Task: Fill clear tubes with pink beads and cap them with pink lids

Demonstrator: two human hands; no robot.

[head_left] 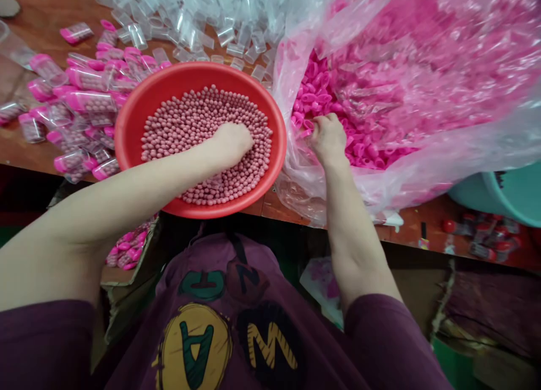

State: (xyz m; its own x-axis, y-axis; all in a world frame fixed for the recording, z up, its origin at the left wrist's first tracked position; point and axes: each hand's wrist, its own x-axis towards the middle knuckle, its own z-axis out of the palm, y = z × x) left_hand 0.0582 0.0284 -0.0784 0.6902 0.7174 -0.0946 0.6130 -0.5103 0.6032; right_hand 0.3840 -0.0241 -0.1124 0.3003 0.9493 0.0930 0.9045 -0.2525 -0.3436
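My left hand [233, 145] is down in a red bowl [127, 131] of small round pink beads [190, 119]. It is curled closed, fingertips turned down toward the beads, and whatever it grips is hidden beneath it. At the near left opening of a clear plastic bag [296, 176], my right hand [328, 136] has its thumb and fingers pinched on a bright pink plastic cap [305, 133]. Many more pink caps [376, 150] fill the bag around and beyond that hand.
Left of the bowl lies a pile of clear tubes with pink caps [93, 101], many holding beads. Empty clear tubes [190, 23] are heaped at the back. A teal basin [490, 195] and red-capped tubes [486, 235] sit at right. Below the table edge, a carton holds pink-capped pieces [129, 248].
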